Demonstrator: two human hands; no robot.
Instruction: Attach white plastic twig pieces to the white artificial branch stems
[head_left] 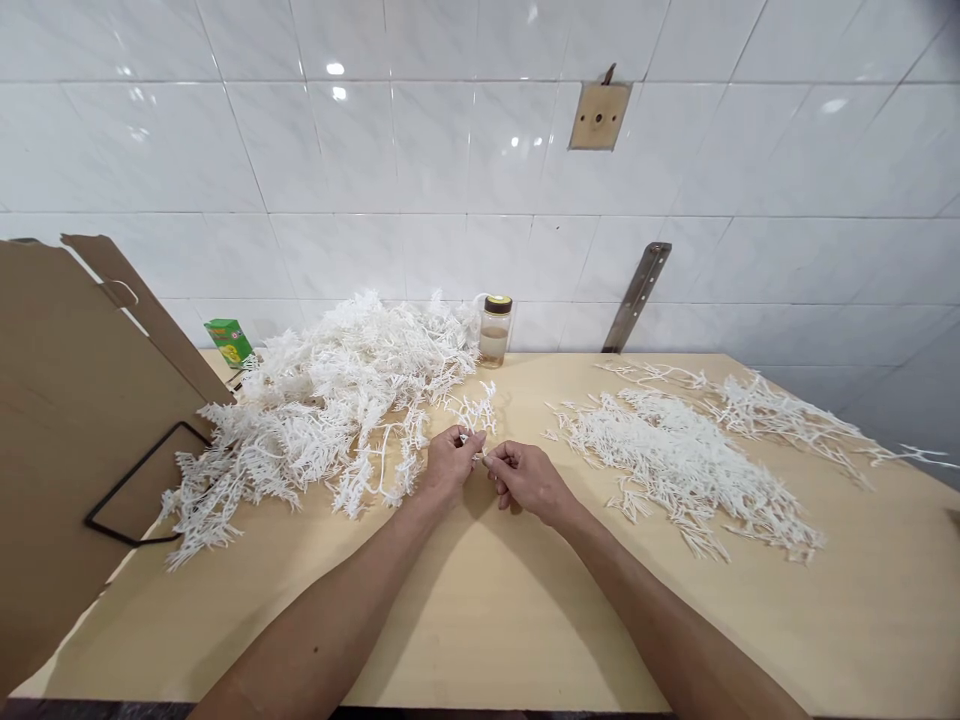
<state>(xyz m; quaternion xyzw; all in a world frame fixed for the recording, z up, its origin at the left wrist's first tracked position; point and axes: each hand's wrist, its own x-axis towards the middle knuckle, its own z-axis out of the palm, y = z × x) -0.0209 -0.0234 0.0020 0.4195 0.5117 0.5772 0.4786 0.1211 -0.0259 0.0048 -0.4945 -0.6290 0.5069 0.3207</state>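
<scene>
My left hand (452,459) pinches a small white branched piece (477,411), whose forked tips stick up above the fingers. Close beside it on the right, my right hand (525,478) has thumb and forefinger pressed together at the lower end of the same piece. The spot between the fingertips is too small to make out fully. To the left lies a large tangled heap of white branched pieces (322,390). On the right a flatter pile of thin white pieces (675,460) is spread over the table, with longer bare white stems (787,415) behind it.
A cardboard box (82,430) stands at the left, near a black wire frame (135,490). Along the tiled wall are a green box (229,343), a jar with a dark lid (494,335) and a metal bracket (637,297). The wooden table (480,620) reaches toward me.
</scene>
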